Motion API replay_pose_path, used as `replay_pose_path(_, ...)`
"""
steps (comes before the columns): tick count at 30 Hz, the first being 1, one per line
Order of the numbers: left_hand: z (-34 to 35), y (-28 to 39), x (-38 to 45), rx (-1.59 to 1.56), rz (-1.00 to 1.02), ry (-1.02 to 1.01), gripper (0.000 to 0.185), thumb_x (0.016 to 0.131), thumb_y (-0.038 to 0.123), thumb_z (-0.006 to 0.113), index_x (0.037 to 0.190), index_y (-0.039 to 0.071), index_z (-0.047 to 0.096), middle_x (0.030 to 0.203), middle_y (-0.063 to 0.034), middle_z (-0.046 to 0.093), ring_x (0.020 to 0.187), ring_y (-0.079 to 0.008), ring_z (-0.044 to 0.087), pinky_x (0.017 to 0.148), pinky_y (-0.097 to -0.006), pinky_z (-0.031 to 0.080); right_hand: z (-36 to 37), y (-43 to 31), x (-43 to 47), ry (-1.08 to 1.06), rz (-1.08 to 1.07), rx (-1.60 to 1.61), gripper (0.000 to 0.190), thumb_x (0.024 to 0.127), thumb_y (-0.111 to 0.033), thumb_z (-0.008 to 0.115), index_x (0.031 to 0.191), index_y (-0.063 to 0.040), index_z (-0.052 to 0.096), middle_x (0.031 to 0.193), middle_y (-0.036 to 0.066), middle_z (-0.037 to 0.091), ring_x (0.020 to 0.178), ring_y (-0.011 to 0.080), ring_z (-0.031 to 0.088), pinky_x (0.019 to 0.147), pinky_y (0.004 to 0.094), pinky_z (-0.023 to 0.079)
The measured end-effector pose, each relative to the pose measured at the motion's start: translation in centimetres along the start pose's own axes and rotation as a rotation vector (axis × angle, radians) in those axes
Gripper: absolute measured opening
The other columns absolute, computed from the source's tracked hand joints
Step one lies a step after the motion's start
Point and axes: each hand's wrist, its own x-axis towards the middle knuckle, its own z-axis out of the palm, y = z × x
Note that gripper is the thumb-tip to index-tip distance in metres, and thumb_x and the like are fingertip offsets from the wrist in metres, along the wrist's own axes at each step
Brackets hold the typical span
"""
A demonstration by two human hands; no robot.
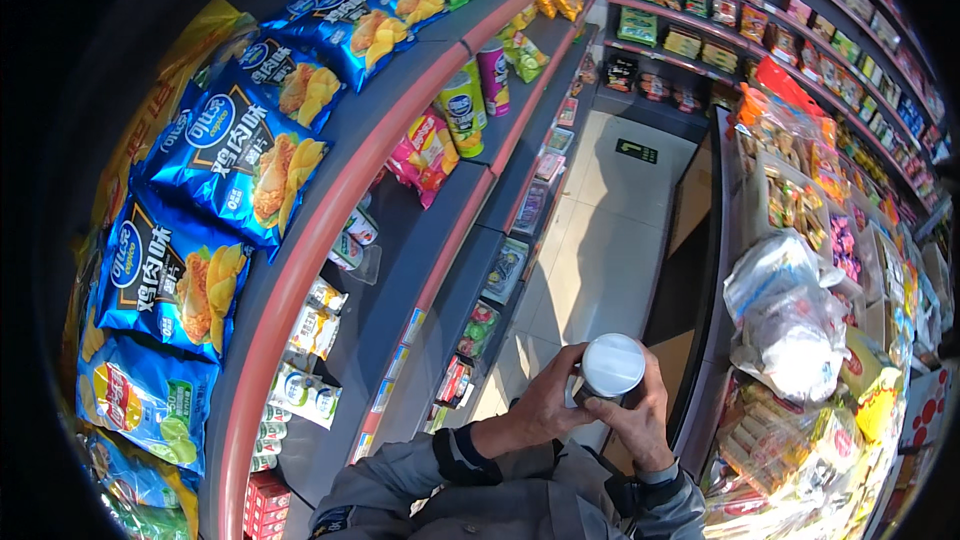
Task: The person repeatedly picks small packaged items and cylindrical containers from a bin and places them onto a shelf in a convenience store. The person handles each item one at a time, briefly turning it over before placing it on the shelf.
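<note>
Both hands are wrapped around a cylindrical can with a white lid [613, 365], held upright over the aisle in front of my body. My left hand [541, 401] grips its left side, the thumb and fingers partly around it. On the other side, my right hand [643, 412] holds the can with its thumb across the front. Most of the can's wall is hidden by the fingers and by the lid seen from above. Grey jacket sleeves with dark cuffs cover my wrists.
On my left, a tiered shelf [420, 270] with red edges holds blue chip bags [225, 142] and chip canisters [463, 109]. A counter at right bears snack bins and a white plastic bag [787, 322]. Tiled floor [600, 232] runs between them towards stocked shelves [675, 56].
</note>
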Motion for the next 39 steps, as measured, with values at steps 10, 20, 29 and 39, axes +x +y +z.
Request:
replay_pose_path(10,-8.0,-1.2,1.8,0.044,-0.169,0.456,0.076,0.082,0.026,0.090,0.143,0.000,0.051,0.130,-0.0148,0.066,0.121,-0.0245,0.065,0.106,-0.0386,0.049,-0.5,2.0,8.7,-0.317,-0.040,-0.012,0.089,0.093,-0.030,0.083,0.160,-0.006,0.032,0.154,0.018,0.050,0.141,0.0315,0.051,0.120,0.0464,0.040)
replay_pose_path(20,-24.0,-6.5,5.7,0.139,-0.079,1.126,0.071,0.083,0.012,0.086,0.141,-0.002,0.048,0.124,-0.0130,0.065,0.110,-0.0211,0.066,0.095,-0.0362,0.055,-8.2,4.6,13.9,-0.154,0.218,0.123,0.034,0.103,-0.011,0.068,0.132,0.004,0.058,0.111,0.014,0.074,0.104,0.0232,0.071,0.097,0.0367,0.056)
replay_pose_path(29,-31.9,-16.0,8.5,0.330,-0.019,1.368,0.073,0.074,0.015,0.092,0.136,0.000,0.057,0.129,-0.0148,0.067,0.116,-0.0252,0.065,0.101,-0.0393,0.050,-11.7,7.3,14.6,-0.022,0.314,0.104,0.026,0.103,-0.012,0.065,0.125,0.002,0.061,0.106,0.014,0.075,0.093,0.0208,0.073,0.089,0.0349,0.058)
replay_pose_path(39,-34.8,-20.1,8.1,0.621,-0.104,1.477,0.092,0.075,0.018,0.091,0.150,-0.002,0.040,0.147,-0.0276,0.048,0.135,-0.0446,0.048,0.115,-0.0495,0.041,-11.5,8.5,14.9,-0.051,0.325,0.090,0.023,0.105,-0.015,0.064,0.124,-0.001,0.062,0.105,0.012,0.075,0.091,0.0193,0.074,0.086,0.0334,0.058)
